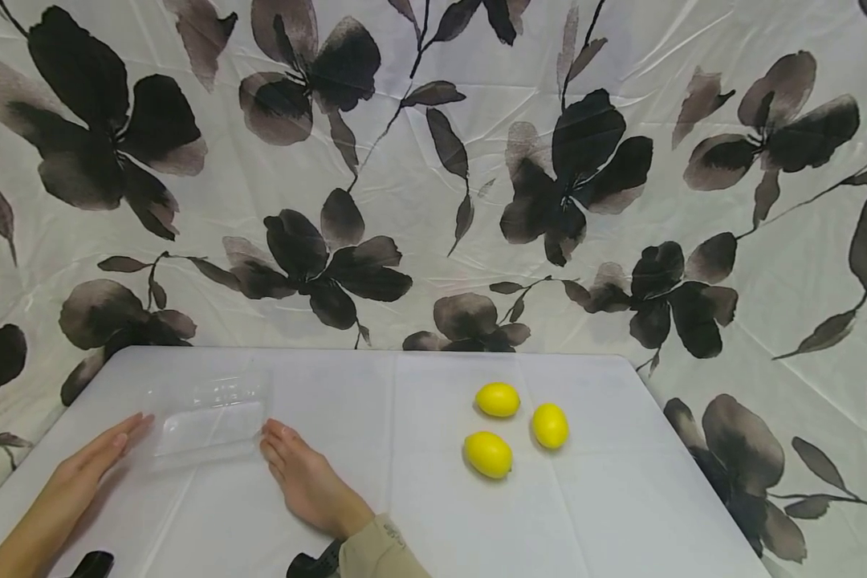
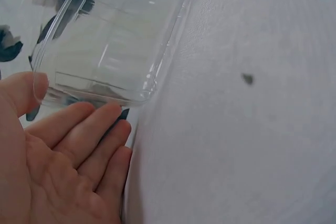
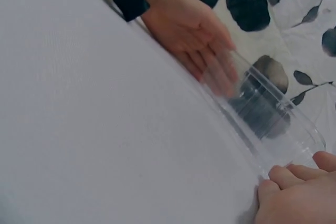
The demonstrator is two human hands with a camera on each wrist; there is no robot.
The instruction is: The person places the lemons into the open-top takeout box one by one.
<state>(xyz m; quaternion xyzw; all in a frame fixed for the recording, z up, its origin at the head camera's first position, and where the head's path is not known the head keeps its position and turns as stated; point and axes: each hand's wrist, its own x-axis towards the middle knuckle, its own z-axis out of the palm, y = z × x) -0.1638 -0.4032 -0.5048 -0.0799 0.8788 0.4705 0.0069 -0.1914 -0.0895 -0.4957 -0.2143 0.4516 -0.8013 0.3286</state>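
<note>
A clear plastic tray (image 1: 213,424) sits on the left part of the white table between my two hands. At its left end, my left hand (image 1: 90,464) has its fingers extended and its palm turned toward the tray. The left wrist view shows the fingertips (image 2: 113,109) at the tray's end wall, with the thumb by the rim. Opposite, my right hand (image 1: 309,480) rests its fingertips against the right end, fingers together. Neither hand curls round the tray. Its see-through walls make the exact contact hard to tell.
Three yellow lemons, a back one (image 1: 498,400), a right one (image 1: 550,425) and a front one (image 1: 488,454), lie right of the tray. The white table (image 1: 405,514) ends at a floral cloth (image 1: 433,201) behind it. Dark wrist straps show at the front.
</note>
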